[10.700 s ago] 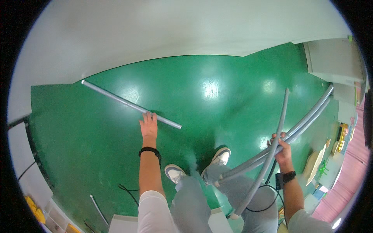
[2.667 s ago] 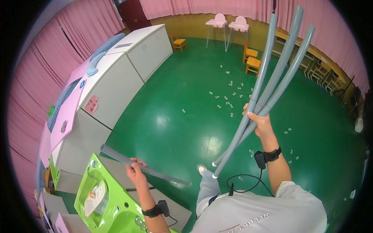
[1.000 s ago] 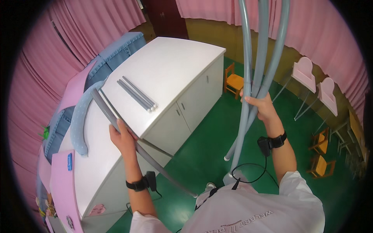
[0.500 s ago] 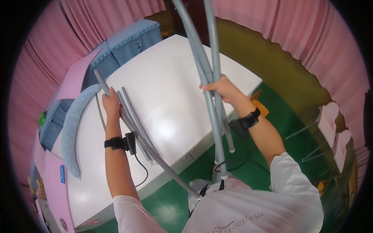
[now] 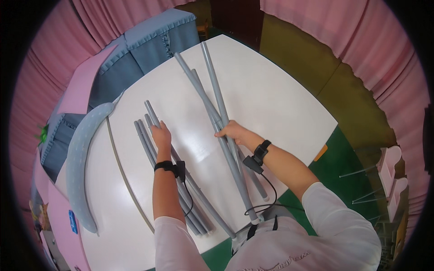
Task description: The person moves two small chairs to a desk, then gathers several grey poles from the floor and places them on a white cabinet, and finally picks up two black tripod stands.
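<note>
My left hand (image 5: 161,137) is closed around one grey pole (image 5: 150,109), which runs back toward my waist and has a white cap at its near end. Beside that hand, several more grey poles (image 5: 148,147) lie roughly parallel on the white table (image 5: 280,81). My right hand (image 5: 233,132) grips a bundle of grey poles (image 5: 212,108) that cross one another at the grip. Their far ends fan out over the table, and their near ends reach its front edge by my body. Whether the bundle rests on the tabletop is hard to tell.
At the left of the table lie a pale blue dotted crescent cushion (image 5: 77,167) and a thin curved rod (image 5: 120,165). Blue-covered furniture (image 5: 158,38) stands behind. Pink racks with metal legs (image 5: 389,167) stand at right. A black cable (image 5: 271,185) hangs from my right wrist device.
The bundle in my right hand has come down from a raised angle to low over the table. My left hand, still on its pole, has shifted right and nearer. The view has shifted too.
</note>
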A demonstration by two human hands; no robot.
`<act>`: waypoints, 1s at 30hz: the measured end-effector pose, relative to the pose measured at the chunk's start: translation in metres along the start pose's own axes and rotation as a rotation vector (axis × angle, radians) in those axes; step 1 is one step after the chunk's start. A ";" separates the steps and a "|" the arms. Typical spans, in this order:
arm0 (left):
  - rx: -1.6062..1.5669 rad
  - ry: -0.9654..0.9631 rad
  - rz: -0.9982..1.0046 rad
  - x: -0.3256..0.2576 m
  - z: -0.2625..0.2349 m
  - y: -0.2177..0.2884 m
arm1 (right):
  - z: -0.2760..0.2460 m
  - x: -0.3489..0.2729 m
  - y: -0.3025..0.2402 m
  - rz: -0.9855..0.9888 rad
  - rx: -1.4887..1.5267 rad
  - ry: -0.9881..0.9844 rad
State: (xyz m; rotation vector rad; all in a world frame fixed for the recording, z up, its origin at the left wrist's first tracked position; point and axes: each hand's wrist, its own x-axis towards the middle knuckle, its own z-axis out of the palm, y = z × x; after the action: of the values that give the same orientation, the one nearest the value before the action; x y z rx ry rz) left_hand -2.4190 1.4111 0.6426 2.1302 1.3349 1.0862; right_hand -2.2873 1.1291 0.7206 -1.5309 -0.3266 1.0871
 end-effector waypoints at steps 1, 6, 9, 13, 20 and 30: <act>0.002 -0.002 -0.002 0.002 0.015 -0.015 | 0.003 0.014 0.007 0.003 0.000 -0.001; -0.077 -0.256 -0.221 -0.022 0.053 -0.002 | -0.006 0.059 0.037 0.157 -0.062 -0.027; 0.018 -0.380 -0.291 -0.027 0.052 -0.012 | 0.007 0.075 0.049 0.208 -0.083 -0.055; 0.164 -0.446 -0.282 -0.033 0.050 -0.027 | 0.023 0.083 0.057 0.209 -0.162 -0.069; 0.087 -0.129 -0.029 -0.057 0.042 -0.014 | 0.031 0.094 0.078 0.159 -0.323 -0.012; -0.043 -0.506 0.229 -0.157 0.025 0.019 | 0.036 0.120 0.112 0.089 -0.136 -0.066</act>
State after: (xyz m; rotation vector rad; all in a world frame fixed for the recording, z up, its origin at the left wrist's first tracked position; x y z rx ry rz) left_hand -2.4262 1.2648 0.5767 2.3529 0.8425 0.5781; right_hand -2.2914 1.2057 0.5715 -1.6446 -0.3876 1.2074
